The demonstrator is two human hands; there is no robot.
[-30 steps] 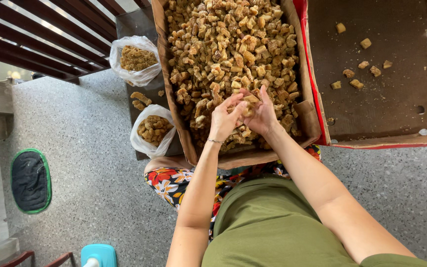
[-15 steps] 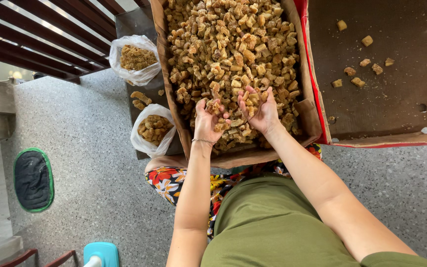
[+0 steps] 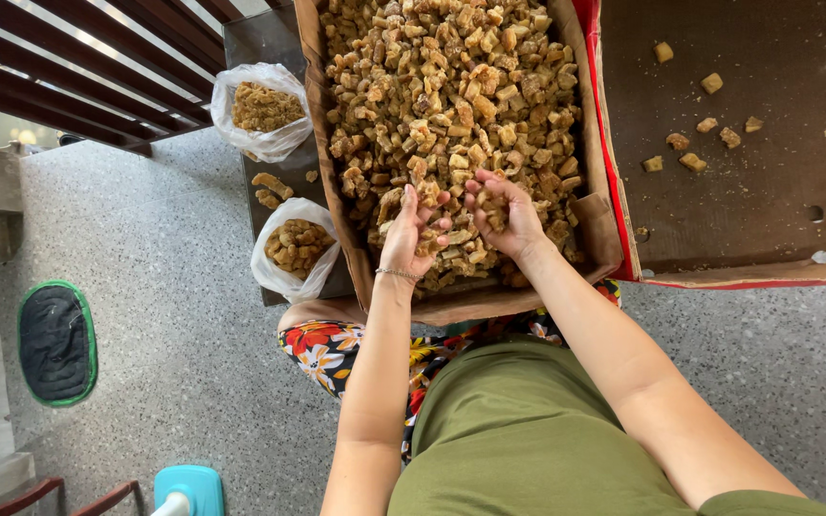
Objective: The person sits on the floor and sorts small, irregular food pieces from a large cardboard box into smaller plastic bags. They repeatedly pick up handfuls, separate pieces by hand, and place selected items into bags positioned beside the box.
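Note:
A large cardboard box [image 3: 317,143] is heaped with small golden-brown fried chunks [image 3: 451,86]. My left hand [image 3: 405,234] lies palm up in the near part of the heap, cupping several chunks. My right hand [image 3: 504,215] is beside it, fingers curled around more chunks. The two hands almost touch over the pile. A thin bracelet circles my left wrist.
Left of the box, two clear plastic bags [image 3: 293,250] [image 3: 260,110] hold the same chunks on a dark tray [image 3: 270,48], with a few loose pieces between. A second, nearly bare box [image 3: 748,277] with a red rim lies at right. A dark green-edged mat [image 3: 54,342] lies on the speckled floor.
My hands, pressed together a second ago, spread apart into the heap and now scoop chunks with the palms turned up.

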